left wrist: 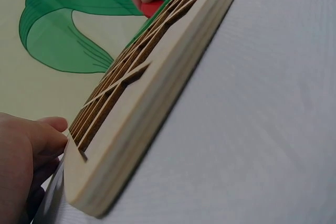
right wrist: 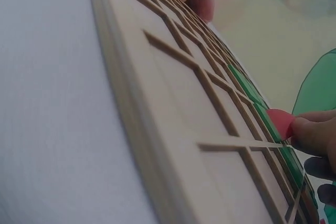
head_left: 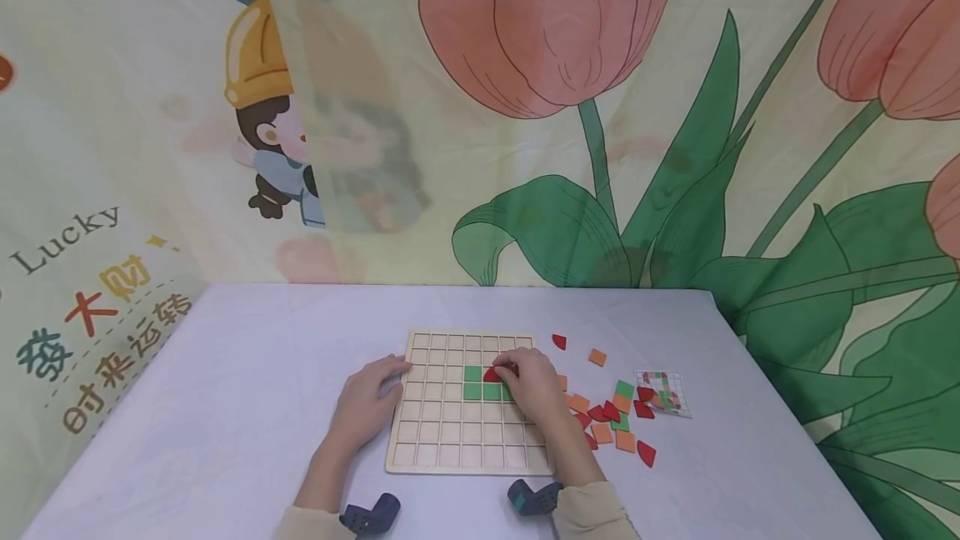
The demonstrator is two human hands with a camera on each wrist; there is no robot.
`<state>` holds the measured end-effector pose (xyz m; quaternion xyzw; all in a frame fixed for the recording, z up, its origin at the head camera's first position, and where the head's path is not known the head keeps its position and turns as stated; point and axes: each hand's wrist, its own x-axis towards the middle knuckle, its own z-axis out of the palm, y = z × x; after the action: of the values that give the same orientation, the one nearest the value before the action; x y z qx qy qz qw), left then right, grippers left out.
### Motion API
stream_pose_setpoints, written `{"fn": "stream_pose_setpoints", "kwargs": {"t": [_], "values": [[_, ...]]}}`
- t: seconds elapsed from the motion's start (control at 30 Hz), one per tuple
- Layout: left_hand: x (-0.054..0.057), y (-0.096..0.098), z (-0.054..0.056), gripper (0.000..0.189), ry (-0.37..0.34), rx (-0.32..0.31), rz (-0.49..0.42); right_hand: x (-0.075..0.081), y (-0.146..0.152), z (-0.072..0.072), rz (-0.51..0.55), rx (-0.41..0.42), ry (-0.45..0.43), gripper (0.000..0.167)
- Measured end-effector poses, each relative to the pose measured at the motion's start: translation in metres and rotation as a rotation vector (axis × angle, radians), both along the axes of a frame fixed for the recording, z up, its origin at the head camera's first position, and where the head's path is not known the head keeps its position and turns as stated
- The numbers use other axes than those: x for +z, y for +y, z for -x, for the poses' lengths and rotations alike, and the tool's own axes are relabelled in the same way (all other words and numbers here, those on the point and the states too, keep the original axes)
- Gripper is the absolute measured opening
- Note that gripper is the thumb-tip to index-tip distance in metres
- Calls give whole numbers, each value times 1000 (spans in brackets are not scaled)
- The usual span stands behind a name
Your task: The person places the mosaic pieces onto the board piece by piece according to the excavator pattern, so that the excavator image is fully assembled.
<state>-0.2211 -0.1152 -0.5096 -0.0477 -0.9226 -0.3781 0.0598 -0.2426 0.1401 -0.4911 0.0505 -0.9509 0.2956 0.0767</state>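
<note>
A wooden grid board (head_left: 442, 461) lies on the table with several green square tiles (head_left: 472, 391) set in its cells. My right hand (head_left: 529, 386) is over the board's right half and pinches a red fan-shaped tile (head_left: 491, 374) between thumb and fingertips. In the right wrist view, that red tile (right wrist: 280, 122) stands tilted beside the green tiles (right wrist: 266, 116). At the board's left edge, my left hand (head_left: 366, 402) touches the rim with its fingers extended. The left wrist view shows those fingers (left wrist: 50, 137) against the board's edge; some are hidden.
Loose orange tiles (head_left: 602, 433), red tiles (head_left: 647, 453) and green tiles (head_left: 625, 389) are scattered to the right of the board. A small printed pattern card (head_left: 675, 394) lies at the far right, partly under red tiles. Behind the table hangs a tulip-print cloth (head_left: 551, 23).
</note>
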Motion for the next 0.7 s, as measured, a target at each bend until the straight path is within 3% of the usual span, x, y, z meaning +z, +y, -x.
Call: {"fn": "stream_pose_setpoints", "kwargs": {"t": [0.7], "values": [[0, 0, 0, 34, 6, 4, 8, -4, -1, 0, -51, -19, 76, 9]]}}
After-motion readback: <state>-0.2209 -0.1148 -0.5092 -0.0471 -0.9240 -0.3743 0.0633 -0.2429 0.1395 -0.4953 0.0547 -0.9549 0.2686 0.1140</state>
